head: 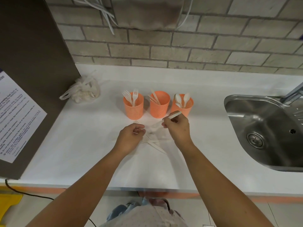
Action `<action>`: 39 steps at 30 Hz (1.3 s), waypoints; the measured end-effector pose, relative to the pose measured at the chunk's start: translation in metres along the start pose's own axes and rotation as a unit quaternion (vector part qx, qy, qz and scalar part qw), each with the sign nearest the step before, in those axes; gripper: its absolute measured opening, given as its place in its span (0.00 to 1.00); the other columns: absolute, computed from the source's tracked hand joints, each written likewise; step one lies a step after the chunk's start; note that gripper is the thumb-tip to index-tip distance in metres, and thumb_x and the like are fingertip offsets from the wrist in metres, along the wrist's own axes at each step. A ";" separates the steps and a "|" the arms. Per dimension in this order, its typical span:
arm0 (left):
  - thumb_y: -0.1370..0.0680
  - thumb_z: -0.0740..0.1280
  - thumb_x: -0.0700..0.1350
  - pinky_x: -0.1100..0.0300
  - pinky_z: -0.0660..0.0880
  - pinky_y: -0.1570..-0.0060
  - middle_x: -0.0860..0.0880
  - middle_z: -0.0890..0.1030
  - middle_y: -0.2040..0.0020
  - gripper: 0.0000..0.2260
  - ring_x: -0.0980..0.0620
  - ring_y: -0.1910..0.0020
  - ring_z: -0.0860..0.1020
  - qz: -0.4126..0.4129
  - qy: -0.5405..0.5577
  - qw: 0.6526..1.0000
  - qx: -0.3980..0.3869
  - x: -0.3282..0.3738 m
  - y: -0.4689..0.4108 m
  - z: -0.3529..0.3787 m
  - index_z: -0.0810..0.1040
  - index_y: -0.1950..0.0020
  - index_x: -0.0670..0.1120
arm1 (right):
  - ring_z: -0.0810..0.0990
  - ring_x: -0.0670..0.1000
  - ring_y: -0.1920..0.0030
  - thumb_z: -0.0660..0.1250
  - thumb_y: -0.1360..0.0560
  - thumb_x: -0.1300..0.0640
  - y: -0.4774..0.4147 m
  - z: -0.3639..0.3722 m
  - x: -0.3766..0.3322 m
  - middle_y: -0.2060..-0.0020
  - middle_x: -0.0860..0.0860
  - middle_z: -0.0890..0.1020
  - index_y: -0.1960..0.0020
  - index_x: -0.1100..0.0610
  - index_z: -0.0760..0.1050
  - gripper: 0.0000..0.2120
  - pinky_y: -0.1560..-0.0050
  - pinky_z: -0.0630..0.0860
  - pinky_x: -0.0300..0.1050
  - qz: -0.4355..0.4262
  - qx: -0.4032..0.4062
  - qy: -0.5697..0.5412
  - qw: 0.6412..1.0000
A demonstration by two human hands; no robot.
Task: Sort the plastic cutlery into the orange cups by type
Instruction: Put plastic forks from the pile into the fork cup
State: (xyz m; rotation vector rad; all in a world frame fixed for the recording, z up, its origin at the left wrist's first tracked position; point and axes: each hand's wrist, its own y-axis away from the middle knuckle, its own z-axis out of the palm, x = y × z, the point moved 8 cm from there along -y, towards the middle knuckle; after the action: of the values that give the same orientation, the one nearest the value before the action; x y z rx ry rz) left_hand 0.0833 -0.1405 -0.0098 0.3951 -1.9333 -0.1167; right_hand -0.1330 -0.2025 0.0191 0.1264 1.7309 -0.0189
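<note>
Three orange cups stand in a row on the white counter. The left cup (133, 106) holds forks, the middle cup (159, 104) holds knives, and the right cup (182, 104) holds spoons. My right hand (176, 128) is closed on a white spoon (175, 114), its bowl just in front of the right cup. My left hand (131, 136) pinches a white fork (136, 122) whose tines poke out above the fingers. Loose cutlery (155, 144), among it knives, lies on the counter between my hands.
A steel sink (265, 128) with a tap is set into the counter at the right. A crumpled plastic bag (84, 90) lies at the back left, beside a dark panel with a printed notice (14, 115). A brick wall runs behind the cups.
</note>
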 end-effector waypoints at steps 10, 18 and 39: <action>0.19 0.73 0.45 0.60 0.83 0.47 0.44 0.88 0.47 0.11 0.52 0.52 0.85 -0.151 0.375 0.915 0.012 -0.009 0.002 -0.001 0.83 0.42 0.39 | 0.85 0.60 0.53 0.72 0.25 0.71 0.031 0.054 0.016 0.56 0.62 0.85 0.52 0.64 0.78 0.05 0.44 0.81 0.52 0.131 -0.158 -0.259 0.944; 0.21 0.74 0.44 0.63 0.84 0.53 0.41 0.87 0.46 0.12 0.51 0.50 0.87 -0.174 0.487 0.856 0.015 -0.007 0.007 -0.001 0.83 0.42 0.37 | 0.83 0.49 0.55 0.74 0.24 0.63 0.049 0.058 -0.013 0.51 0.49 0.86 0.50 0.58 0.81 0.04 0.52 0.78 0.38 -0.177 -0.150 0.016 0.973; 0.18 0.70 0.40 0.57 0.80 0.51 0.45 0.89 0.49 0.07 0.52 0.58 0.79 -0.137 0.341 0.928 0.058 -0.042 0.010 -0.048 0.84 0.41 0.44 | 0.76 0.58 0.57 0.69 0.28 0.72 0.040 0.068 0.044 0.57 0.53 0.82 0.50 0.58 0.81 0.12 0.60 0.75 0.49 -0.229 -0.137 0.430 0.863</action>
State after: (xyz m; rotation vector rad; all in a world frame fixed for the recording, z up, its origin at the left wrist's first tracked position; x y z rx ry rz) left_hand 0.1392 -0.1122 -0.0249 0.6849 -1.1931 -0.0368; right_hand -0.0690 -0.1650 -0.0328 -0.5808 2.5990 -0.0748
